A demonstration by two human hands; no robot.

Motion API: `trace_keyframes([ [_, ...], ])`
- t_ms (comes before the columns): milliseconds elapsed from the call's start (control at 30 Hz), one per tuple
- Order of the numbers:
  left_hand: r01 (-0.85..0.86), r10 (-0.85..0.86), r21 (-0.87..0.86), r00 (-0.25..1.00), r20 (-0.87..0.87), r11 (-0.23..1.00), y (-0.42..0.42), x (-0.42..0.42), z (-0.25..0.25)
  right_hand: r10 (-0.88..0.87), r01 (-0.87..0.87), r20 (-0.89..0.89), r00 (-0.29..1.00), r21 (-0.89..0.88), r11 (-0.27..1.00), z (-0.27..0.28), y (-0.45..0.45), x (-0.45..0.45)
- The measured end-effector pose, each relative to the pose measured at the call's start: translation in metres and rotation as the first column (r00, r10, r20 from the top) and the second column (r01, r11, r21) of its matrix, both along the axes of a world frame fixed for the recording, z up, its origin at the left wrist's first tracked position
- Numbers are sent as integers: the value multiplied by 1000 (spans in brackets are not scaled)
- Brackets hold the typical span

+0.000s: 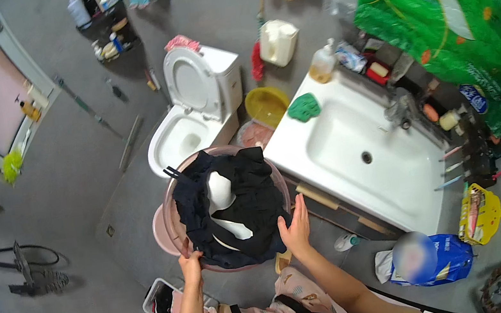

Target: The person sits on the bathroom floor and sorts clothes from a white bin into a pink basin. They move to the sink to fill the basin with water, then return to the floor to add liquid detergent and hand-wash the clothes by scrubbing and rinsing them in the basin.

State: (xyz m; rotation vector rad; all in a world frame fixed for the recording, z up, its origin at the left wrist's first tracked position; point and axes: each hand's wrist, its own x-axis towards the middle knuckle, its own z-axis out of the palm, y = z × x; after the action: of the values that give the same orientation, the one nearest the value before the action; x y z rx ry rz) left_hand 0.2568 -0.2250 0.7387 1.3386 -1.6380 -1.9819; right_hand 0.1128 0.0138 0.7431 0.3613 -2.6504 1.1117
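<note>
A round pink plastic basin (169, 227) heaped with dark clothes (254, 180) is in front of me, with white pieces (220, 191) among the black and navy fabric. My left hand (190, 263) grips the basin's near left rim, some fingers hidden inside or behind it. On the right side, my right hand (296, 230) lies against the rim and the clothes, its fingers extended and the thumb apart; whether it bears any weight cannot be told. Under the left side of the basin, part of another pink basin (163, 232) shows.
Beyond the basin stands a white toilet (170, 141) with its lid raised. At right is a white washbasin (356, 179) with a green cloth (304, 107) on its corner. A white bin (154, 311) holding clothes stands near my left forearm. A yellow basin (267, 105) sits beside the toilet.
</note>
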Motion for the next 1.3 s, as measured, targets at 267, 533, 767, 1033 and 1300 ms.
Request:
trace_keyframes([
  [267, 324, -333, -91, 935, -122, 942, 52, -114, 69, -35, 116, 207, 978, -393, 912, 34, 99, -81],
  [533, 656, -670, -214, 743, 10, 724, 106, -239, 78, -307, 437, 341, 888, -420, 795, 34, 190, -120],
  [767, 833, -837, -89, 545, -47, 547, 164, -332, 83, -575, 695, 427, 698, -208, 688, 15, 243, -133],
  [1033, 915, -912, 45, 393, 122, 400, 228, -421, 37, -672, 785, 507, 539, -13, 620, 3, 299, -177],
  [1300, 909, -919, 137, 385, 82, 394, 293, -435, -59, -666, 756, 470, 579, -4, 655, -49, 372, -206],
])
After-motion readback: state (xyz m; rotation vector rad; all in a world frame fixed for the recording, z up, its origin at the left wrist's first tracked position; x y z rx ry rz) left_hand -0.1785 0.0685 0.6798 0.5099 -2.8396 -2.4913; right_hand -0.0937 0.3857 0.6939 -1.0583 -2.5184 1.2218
